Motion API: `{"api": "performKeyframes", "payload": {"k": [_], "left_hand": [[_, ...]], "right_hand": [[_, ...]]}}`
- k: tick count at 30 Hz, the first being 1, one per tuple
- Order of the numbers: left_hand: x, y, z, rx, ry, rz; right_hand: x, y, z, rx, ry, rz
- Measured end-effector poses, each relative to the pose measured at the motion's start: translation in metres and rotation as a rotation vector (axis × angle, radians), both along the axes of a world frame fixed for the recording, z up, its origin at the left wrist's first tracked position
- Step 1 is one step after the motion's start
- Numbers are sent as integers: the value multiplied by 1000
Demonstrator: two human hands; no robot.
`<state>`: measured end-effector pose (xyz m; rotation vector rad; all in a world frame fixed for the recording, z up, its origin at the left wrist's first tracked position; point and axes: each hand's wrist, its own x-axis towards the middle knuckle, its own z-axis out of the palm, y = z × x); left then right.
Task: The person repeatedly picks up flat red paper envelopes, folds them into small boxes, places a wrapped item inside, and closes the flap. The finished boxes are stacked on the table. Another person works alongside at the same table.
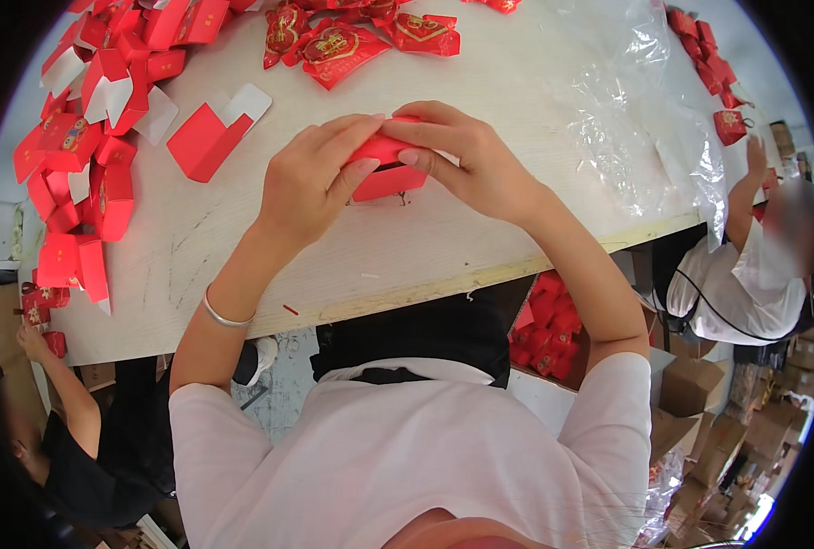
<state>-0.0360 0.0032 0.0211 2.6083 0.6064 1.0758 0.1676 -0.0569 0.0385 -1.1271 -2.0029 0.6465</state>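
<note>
A small red box (390,184) is held between my two hands above the white table (270,229), close to its front half. My left hand (311,174) grips the box from the left, its thumb on the near side and fingers over the top. From the right, my right hand (471,160) pinches the same box, thumb near the lid's edge. A dark gap shows under the lid. The far side of the box is hidden by my fingers. Left of my hands lies an unfolded red box (208,142) with a white flap up.
Red boxes (69,146) pile up at the far left. Several shiny red packets (334,48) lie at the back. Clear plastic bags (631,110) spread over the right side. A carton of red pieces (546,325) stands below the table edge. Co-workers (736,274) sit at both sides.
</note>
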Motion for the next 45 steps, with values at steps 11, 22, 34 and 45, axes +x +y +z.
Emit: {"api": "performKeyframes", "payload": {"k": [11, 22, 34, 45], "left_hand": [[-3, -7, 1, 524, 121, 88], [-13, 8, -36, 121, -169, -239], [-5, 6, -27, 94, -183, -244], [-27, 79, 15, 339, 177, 398]], "right_hand": [[15, 9, -35, 376, -131, 78], [7, 11, -43, 331, -6, 2], [4, 2, -35, 339, -101, -47], [148, -166, 76, -586, -253, -380]]}}
